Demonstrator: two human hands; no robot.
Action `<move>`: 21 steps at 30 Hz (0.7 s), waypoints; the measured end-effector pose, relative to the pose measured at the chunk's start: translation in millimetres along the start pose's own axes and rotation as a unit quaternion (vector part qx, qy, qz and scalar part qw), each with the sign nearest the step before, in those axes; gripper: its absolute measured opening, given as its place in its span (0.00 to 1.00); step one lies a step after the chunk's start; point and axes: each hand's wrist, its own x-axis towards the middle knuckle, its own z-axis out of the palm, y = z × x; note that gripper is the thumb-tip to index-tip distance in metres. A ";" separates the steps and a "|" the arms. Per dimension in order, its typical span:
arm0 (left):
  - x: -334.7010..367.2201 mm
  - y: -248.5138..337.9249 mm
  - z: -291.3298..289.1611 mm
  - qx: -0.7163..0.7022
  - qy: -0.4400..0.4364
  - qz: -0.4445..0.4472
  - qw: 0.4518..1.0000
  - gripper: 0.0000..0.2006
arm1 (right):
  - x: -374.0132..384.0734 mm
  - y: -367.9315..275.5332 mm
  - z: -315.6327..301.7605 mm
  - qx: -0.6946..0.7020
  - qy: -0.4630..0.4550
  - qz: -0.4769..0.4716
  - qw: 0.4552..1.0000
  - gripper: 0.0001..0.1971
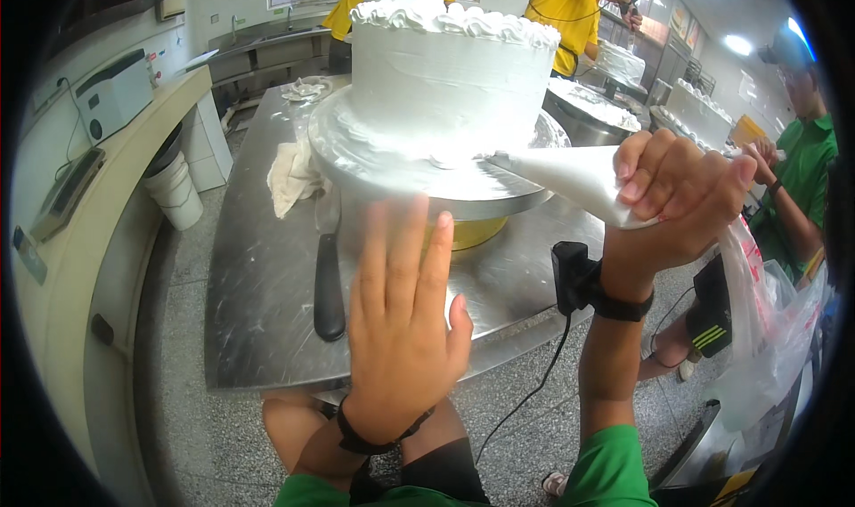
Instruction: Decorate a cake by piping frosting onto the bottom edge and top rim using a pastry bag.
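A tall white frosted cake [450,84] stands on a round turntable [508,206] smeared with cream, its top rim lined with piped swirls. My right hand [686,182] squeezes a white piping bag [574,178], whose metal tip meets the cream by the cake's lower front edge. My left hand [401,302] is open, fingers stretched toward the near edge of the turntable; the fingertips blur, so I cannot tell whether they touch it. Just left of that hand, a spatula with a black handle [329,289] lies on the steel table.
A crumpled cloth [294,178] rests left of the turntable on the steel table [258,302]. White buckets [174,191] stand under the left counter. People in yellow [570,13] and green [809,173] work at other cakes. A plastic bag [770,329] hangs at right.
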 end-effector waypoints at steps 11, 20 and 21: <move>-0.7 -2.3 1.1 -0.040 -0.051 0.158 0.985 0.34 | 1.0 -9.2 2.3 0.033 0.012 -0.006 0.999 0.30; 2.2 0.7 0.3 -0.033 -0.069 0.111 0.991 0.32 | 0.4 -10.6 11.8 0.018 -0.006 -0.005 1.000 0.30; 2.1 1.2 0.2 -0.026 -0.072 0.108 0.991 0.32 | 0.1 -10.7 12.0 0.031 -0.012 -0.006 0.999 0.30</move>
